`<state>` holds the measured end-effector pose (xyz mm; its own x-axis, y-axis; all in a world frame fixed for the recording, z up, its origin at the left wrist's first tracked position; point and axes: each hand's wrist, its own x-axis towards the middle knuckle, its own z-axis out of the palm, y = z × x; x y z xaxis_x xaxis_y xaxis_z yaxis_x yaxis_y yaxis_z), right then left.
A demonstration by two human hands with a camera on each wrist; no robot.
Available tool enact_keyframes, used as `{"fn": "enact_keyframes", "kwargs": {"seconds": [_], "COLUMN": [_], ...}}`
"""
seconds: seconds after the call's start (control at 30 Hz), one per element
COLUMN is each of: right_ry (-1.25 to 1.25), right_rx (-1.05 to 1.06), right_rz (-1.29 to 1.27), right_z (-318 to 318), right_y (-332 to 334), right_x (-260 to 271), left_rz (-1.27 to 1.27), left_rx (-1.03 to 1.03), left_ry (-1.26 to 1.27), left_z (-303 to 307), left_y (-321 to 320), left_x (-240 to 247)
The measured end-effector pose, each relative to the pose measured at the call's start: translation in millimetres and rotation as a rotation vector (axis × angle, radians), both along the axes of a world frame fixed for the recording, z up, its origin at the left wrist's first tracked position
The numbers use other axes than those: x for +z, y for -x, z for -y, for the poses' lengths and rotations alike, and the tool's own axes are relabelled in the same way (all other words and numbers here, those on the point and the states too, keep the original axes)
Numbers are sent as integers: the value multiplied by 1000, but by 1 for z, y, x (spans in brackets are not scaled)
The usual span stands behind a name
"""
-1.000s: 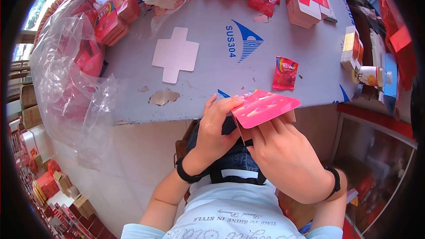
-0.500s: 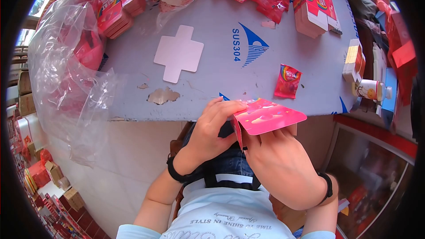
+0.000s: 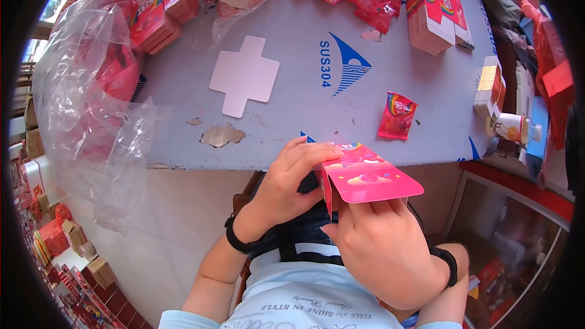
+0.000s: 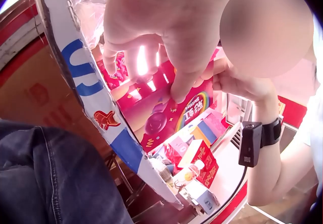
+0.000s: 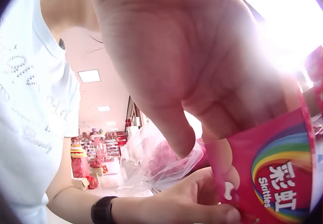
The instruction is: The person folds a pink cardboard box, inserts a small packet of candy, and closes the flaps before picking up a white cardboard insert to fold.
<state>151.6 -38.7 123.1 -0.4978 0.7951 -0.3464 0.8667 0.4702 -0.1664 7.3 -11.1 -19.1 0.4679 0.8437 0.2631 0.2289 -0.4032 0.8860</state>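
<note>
A pink Skittles carton (image 3: 365, 173), with its end flap sticking out toward me, stands up off the table near its front edge. My left hand (image 3: 286, 176) holds the carton from the left, fingers over its top and thumb lower down. In the right wrist view, the rainbow logo shows on the carton (image 5: 272, 178). My right hand (image 3: 384, 240) has its fingers inside the carton's end beneath the flap, and its thumb stays outside. The fingertips are hidden by the cardboard. A small red Skittles packet (image 3: 398, 116) lies on the table just beyond the carton.
A white cross-shaped card (image 3: 245, 77) lies left of centre on the grey table (image 3: 292, 109). Flattened cartons (image 3: 426, 18) are stacked at the back right, with red packets (image 3: 372, 3) beside them. Clear plastic bags (image 3: 91, 97) cover the left side. A small bottle (image 3: 512, 127) stands right.
The carton's flap has tipped down toward me and the carton sits a little lower in view. My right thumb has come away from the carton's edge. The left hand keeps its hold.
</note>
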Motion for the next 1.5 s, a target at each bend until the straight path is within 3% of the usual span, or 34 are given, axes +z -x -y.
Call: {"fn": "enact_keyframes", "kwargs": {"seconds": [0.17, 0.37, 0.6, 0.8, 0.9, 1.0, 1.1, 1.17, 1.27, 1.5], "right_ry": [-95, 36, 12, 19, -190, -184, -80, -100, 28, 8], "right_rx": [-68, -46, -64, -12, -44, -27, -97, -13, -81, -32], "right_rz": [-17, 170, 46, 182, 52, 88, -73, 35, 80, 80], "right_z": [-3, -3, 3, -1, -2, -2, -1, -3, -6, -9], "right_y": [4, 3, -1, 3, 0, -1, -3, -2, 1, -4], "right_x": [-9, -14, -21, -20, -26, -24, -26, -25, -22, -19], "left_rz": [6, 24, 30, 28, 34, 39, 64, 83, 74, 63], "left_rx": [-5, 12, 0, 15, 18, 17, 6, 25, 14, 32], "left_ry": [18, 65, 50, 54, 55, 39, 33, 26, 34, 31], "left_z": [0, 0, 1, 1, 2, 2, 2, 3, 3, 3], "left_y": [0, -3, -2, -3, -3, -4, -6, -6, -5, -7], "left_x": [0, 3, 3, 3, 0, 0, 0, -5, -4, -2]}}
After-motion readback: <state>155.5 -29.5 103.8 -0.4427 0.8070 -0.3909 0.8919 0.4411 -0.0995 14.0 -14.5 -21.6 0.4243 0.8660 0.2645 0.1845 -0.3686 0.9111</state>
